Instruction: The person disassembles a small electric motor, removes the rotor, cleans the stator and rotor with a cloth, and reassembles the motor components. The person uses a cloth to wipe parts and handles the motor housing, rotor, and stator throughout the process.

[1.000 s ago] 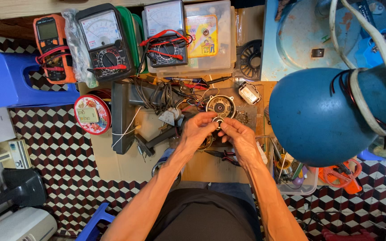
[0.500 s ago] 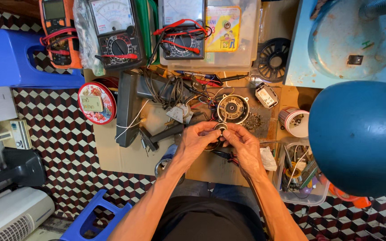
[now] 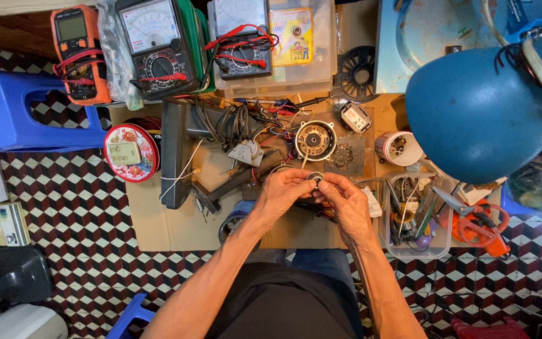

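Bottom centre of frame: dark lap and two bare forearms rising toward mid-frame.

Left hand (image 3: 281,193) and right hand (image 3: 347,204) meeting at centre, fingertips of both pinched on a small round metal part (image 3: 314,178), dark in the middle, held just above the cardboard-covered work surface (image 3: 158,220). Fingers curled in, not spread.

Just beyond the hands, touching distance: round motor housing (image 3: 315,140) lying face up, bright ring around a dark core. Left of it, a tangle of black cables (image 3: 224,119) over a long black box (image 3: 174,154).

Right of centre: clear plastic tray (image 3: 416,251) full of small tools; white cup (image 3: 398,148) of small pieces just above it. Orange-handled tool (image 3: 481,226) at right edge of the tray.

Left of centre: round decorated tin (image 3: 131,152) at the edge of the surface; blue plastic stool (image 3: 20,116) beyond it, over checked floor tiles.

Upper frame, farthest: orange digital multimeter (image 3: 76,53), black analogue meter (image 3: 158,47), second meter (image 3: 239,34) with red leads on a clear box. Black fan wheel (image 3: 359,72) beside it.

Upper right: large blue lamp shade (image 3: 478,113), near the camera, blurred.
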Motion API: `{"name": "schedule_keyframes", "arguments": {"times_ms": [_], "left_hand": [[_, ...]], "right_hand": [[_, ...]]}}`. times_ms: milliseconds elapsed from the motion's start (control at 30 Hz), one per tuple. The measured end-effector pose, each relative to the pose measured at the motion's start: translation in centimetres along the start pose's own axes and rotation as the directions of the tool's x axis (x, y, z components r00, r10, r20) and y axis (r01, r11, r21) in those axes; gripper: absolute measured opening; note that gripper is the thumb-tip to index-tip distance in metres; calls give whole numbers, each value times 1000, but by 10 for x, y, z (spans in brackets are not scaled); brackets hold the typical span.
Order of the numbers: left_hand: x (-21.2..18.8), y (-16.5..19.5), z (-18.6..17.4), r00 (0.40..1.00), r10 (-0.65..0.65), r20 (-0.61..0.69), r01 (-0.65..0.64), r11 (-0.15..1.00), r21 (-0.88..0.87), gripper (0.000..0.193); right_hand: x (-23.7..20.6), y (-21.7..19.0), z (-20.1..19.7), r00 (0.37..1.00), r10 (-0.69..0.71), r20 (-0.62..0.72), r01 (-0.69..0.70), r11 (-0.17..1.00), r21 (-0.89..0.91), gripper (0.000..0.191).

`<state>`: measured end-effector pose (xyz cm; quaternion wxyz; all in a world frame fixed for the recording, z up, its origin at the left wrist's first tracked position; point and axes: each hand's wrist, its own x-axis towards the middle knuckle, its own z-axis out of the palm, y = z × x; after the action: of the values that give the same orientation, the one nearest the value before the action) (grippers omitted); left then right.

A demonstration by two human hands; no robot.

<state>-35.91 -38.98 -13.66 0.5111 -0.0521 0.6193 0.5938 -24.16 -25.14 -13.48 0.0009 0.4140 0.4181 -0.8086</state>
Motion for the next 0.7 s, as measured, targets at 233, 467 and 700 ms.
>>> {"name": "schedule_keyframes", "arguments": {"times_ms": [233, 467, 700], "left_hand": [[-41, 3, -21, 1000, 19, 21, -18, 999, -27, 39], [-87, -4, -15, 990, -30, 135, 47, 991, -125, 47], [-144, -21, -29, 991, 8, 132, 33, 952, -306, 49]], "right_hand": [[-36, 20, 37, 999, -17, -34, 18, 1000, 16, 29], [-93, 14, 46, 994, -103, -39, 101, 994, -45, 30], [-137, 14, 66, 999, -31, 10, 32, 989, -144, 33]]}}
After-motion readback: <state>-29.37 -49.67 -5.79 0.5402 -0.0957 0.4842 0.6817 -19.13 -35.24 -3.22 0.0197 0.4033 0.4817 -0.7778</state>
